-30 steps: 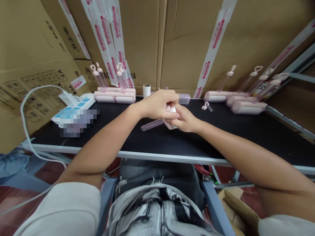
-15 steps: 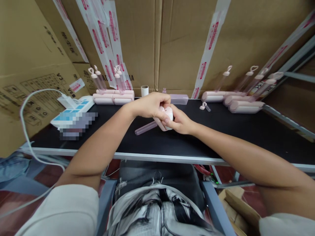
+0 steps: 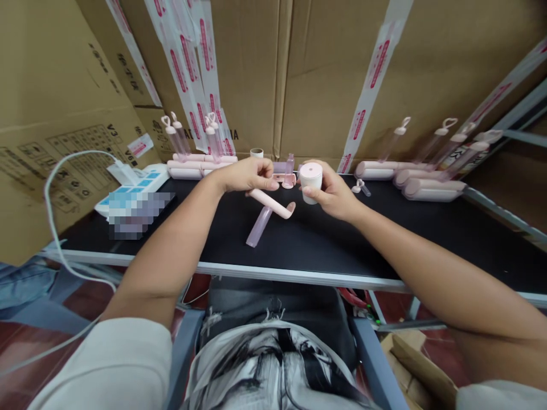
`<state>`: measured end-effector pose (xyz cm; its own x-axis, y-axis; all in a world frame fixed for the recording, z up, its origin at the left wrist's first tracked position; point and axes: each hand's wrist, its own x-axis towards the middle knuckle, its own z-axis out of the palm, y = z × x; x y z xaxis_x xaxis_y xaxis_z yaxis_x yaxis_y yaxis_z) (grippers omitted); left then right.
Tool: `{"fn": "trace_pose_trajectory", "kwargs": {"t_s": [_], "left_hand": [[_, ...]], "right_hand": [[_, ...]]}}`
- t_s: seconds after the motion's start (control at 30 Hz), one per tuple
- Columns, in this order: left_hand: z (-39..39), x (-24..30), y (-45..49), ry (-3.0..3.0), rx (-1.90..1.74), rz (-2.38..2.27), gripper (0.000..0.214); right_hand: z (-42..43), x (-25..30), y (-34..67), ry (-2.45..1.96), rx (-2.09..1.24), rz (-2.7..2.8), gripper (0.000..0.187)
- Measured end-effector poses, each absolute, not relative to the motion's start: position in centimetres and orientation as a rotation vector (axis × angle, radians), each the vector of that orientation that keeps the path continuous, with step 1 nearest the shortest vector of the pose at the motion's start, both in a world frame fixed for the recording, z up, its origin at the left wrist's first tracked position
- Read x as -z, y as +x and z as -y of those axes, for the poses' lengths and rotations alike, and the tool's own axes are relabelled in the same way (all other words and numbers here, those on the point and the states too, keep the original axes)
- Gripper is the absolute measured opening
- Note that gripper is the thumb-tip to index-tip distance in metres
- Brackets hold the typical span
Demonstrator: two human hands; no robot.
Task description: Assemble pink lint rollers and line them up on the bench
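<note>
Over the middle of the table, my right hand is wrapped round a white cylinder with a pink round top, tilted toward me. My left hand is closed, its thumb stretched to the right. From under it runs a long pink shell piece with a hooked end; the gripped end is hidden by the fingers. A second pink piece with a rounded end shows by the left fingertips; whether they touch it, I cannot tell. Below lies a translucent purple bar on the black table.
Pink-and-white rolls with upright clear tubes stand at the back left and back right. A small clear tube with a pink loop cap lies right of centre. At left are a power strip and white cable. Cardboard walls the back.
My hands have moved apart. The white cylinder has come away to the right in my right hand, and the pink shell piece now shows under my left hand. The view has shifted slightly.
</note>
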<state>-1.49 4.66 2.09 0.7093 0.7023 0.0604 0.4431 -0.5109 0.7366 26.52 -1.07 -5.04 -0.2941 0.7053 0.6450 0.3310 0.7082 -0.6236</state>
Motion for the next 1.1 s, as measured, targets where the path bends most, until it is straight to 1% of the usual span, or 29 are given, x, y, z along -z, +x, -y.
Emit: {"fn": "trace_pose_trajectory", "kwargs": {"t_s": [0.07, 0.17, 0.27, 0.33, 0.37, 0.43, 0.5, 0.57, 0.63, 0.73, 0.9, 1.1], "left_hand": [[-5.6, -1.1, -2.2, 2.132, -0.292, -0.909, 0.048], [-6.6, -0.1, -2.9, 2.134, -0.176, -1.007, 0.045], [-6.4, -0.4, -3.1, 2.285, -0.061, -1.216, 0.032], [-5.5, -1.1, -2.8, 2.463, -0.041, -1.354, 0.028], [-4.9, -1.4, -2.5, 2.546, -0.069, -1.378, 0.029], [-3.6, -1.7, -1.7, 2.638, -0.211, -1.306, 0.037], [-2.3, -1.6, -0.7, 2.609, -0.390, -1.100, 0.049], [-1.5, -1.1, 0.3, 2.541, -0.496, -0.881, 0.054], [-1.2, -0.5, 1.1, 2.521, -0.548, -0.753, 0.046], [-1.5, 0.3, 1.6, 2.548, -0.624, -0.715, 0.036], [-2.0, 0.7, 1.5, 2.532, -0.628, -0.721, 0.036], [-1.8, 0.9, 1.8, 2.543, -0.574, -0.747, 0.027]], "right_hand": [[1.0, 5.0, 27.0, -0.862, -0.435, 1.908, 0.072], [1.1, 5.2, 27.4, -0.965, -0.402, 1.955, 0.069], [1.3, 5.3, 27.5, -1.074, -0.381, 2.033, 0.063], [1.6, 5.2, 27.4, -1.124, -0.358, 2.076, 0.061], [1.7, 5.1, 27.3, -1.137, -0.347, 2.093, 0.061], [2.0, 4.9, 27.2, -1.155, -0.325, 2.117, 0.061], [2.1, 4.7, 27.1, -1.174, -0.305, 2.145, 0.060], [2.2, 4.7, 27.0, -1.178, -0.293, 2.170, 0.059], [2.2, 4.7, 27.1, -1.171, -0.287, 2.186, 0.059], [2.1, 4.7, 27.2, -1.166, -0.282, 2.202, 0.057], [2.1, 4.7, 27.3, -1.173, -0.286, 2.230, 0.054], [2.1, 4.6, 27.5, -1.201, -0.322, 2.282, 0.048]]}}
